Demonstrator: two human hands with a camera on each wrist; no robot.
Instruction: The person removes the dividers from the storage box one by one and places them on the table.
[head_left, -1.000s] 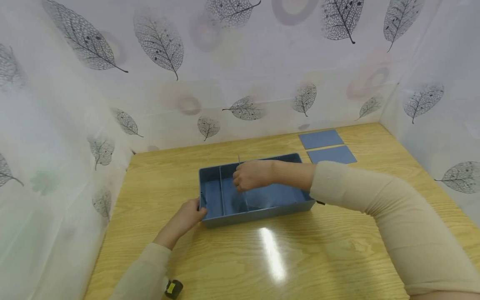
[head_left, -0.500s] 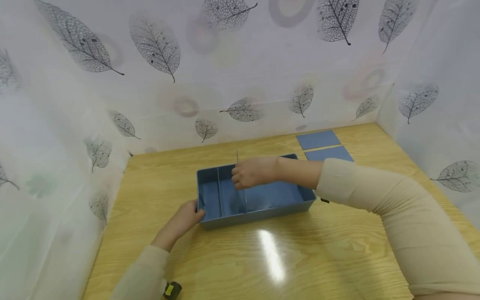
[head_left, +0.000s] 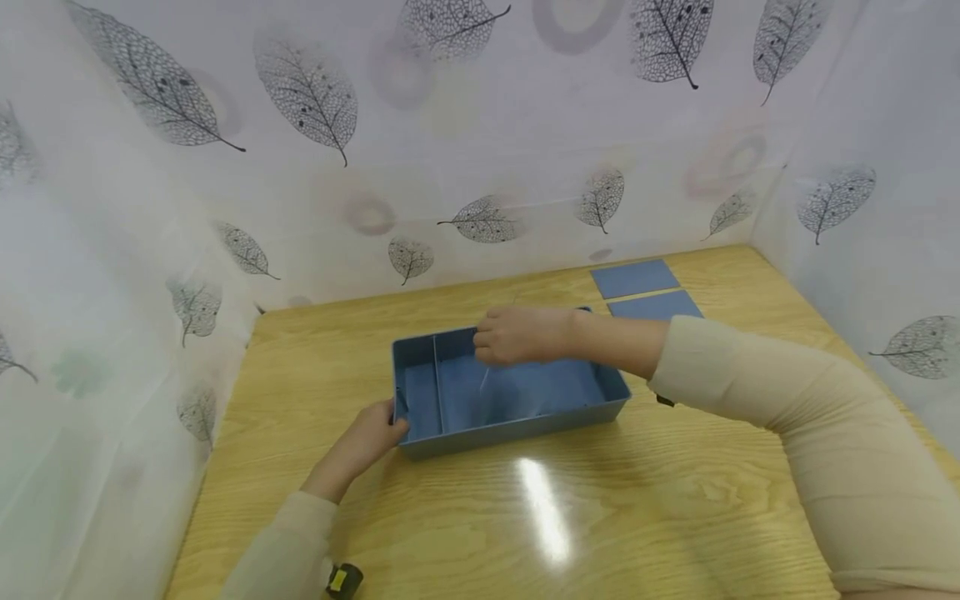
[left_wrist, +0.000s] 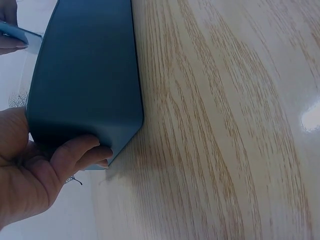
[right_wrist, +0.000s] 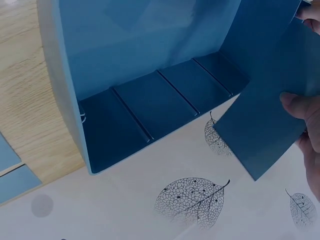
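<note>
A long blue box (head_left: 517, 427) lies on the wooden table, with one upright divider (head_left: 438, 387) standing across it near its left end. My left hand (head_left: 373, 437) grips the box's left end wall, thumb toward the front; in the left wrist view those fingers (left_wrist: 82, 152) curl around the box's end. Over the middle of the box, my right hand (head_left: 521, 336) pinches a thin blue divider panel (right_wrist: 270, 122). That panel is tilted and looks blurred in the head view. Grooves line the box's inner wall in the right wrist view.
Two flat blue panels, a far one (head_left: 633, 279) and a nearer one (head_left: 654, 305), lie at the table's back right. Leaf-printed white sheets (head_left: 480, 142) hang behind and at both sides. The wooden table (head_left: 420, 525) reaches toward me in front of the box.
The panel in my right hand stood upright across the box and is now raised and tilted. My right hand has moved slightly up and right. My left hand keeps its grip.
</note>
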